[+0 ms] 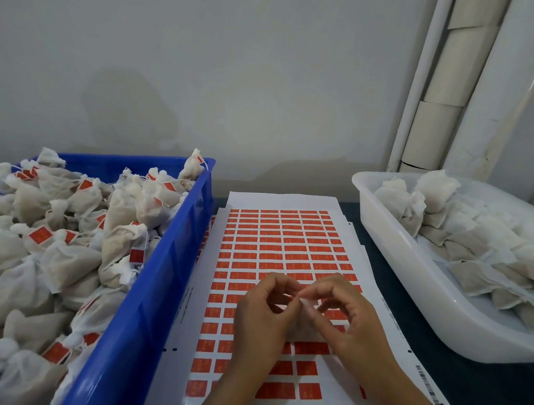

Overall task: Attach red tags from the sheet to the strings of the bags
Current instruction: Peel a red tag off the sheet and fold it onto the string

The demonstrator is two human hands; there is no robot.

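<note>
Over the sheet of red tags (282,252), the left hand (262,317) and right hand (344,314) meet fingertip to fingertip, fingers curled, pinching something small and pale between them; what it is cannot be told. Tagged bags (71,249) fill the blue crate (159,306) on the left, and untagged bags (474,250) lie in the white tub (402,274) on the right.

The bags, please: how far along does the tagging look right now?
Done: the blue crate is heaped with bags carrying red tags. In hand: left hand and right hand pinch something small over the sheet. Left: untagged bags in the white tub.
</note>
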